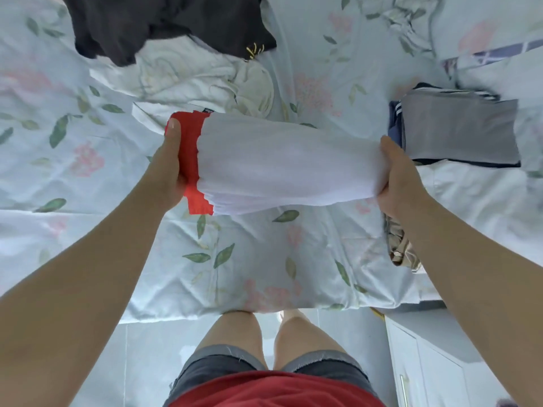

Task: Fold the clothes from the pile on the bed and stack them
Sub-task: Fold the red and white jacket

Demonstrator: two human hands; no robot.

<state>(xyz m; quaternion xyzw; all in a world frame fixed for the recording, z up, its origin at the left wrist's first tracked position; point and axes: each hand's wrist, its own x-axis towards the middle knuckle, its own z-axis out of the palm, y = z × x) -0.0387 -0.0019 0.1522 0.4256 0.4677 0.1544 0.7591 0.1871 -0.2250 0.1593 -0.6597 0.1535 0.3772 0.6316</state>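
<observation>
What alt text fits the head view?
Two bare hands, left hand and right hand, hold a folded white garment with a red band above a floral bedsheet; a grey folded stack lies right, an unfolded dark-and-cream pile beyond.

No text, number or brand is showing clearly enough to be read anywhere. A small black tag (pixel 208 110) is peeking out at the top edge of the red and white garment (pixel 279 163), and pale marks on it are appearing only as a blur, so no letters are coming through. On the dark garment (pixel 164 22) lying at the far side of the bed, a bit of yellow stitching (pixel 254 50) is showing near its lower corner; it is looking like a few crossed strokes, and whether it is forming letters or just a small emblem cannot be told.
</observation>
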